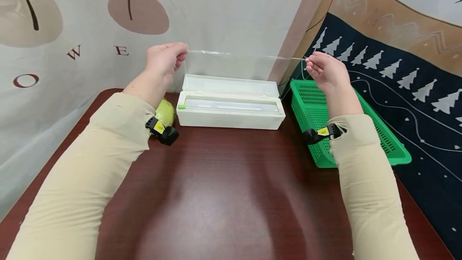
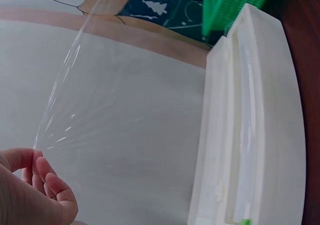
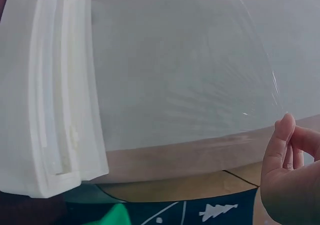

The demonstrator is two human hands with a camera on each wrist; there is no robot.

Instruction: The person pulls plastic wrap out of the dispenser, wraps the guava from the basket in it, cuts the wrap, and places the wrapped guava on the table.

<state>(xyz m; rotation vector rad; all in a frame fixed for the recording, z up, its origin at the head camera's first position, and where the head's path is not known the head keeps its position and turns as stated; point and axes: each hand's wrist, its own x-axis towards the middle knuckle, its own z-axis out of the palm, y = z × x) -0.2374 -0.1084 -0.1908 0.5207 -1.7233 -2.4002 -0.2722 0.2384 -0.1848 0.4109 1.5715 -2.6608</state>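
Observation:
A sheet of clear plastic wrap (image 1: 216, 53) is stretched taut in the air between both hands, its top edge catching the light. My left hand (image 1: 167, 60) pinches one corner between thumb and fingers, and my right hand (image 1: 326, 69) pinches the other. Below and between them stands a long white cling film box (image 1: 231, 120) on the table, its lid (image 1: 234, 85) raised at the back. A pale roll (image 1: 231, 105) shows in its opening, with a small green piece (image 1: 182, 106) at the left end. In the left wrist view, the wrap (image 2: 75, 60) fans out in creases from the pinching fingertips.
A round yellow-green thing (image 1: 165, 112), partly hidden by the left arm, sits left of the box. To the right is a green perforated basket (image 1: 397, 159), partly behind the right forearm. Patterned cloths hang behind the dark wooden table (image 1: 216, 196).

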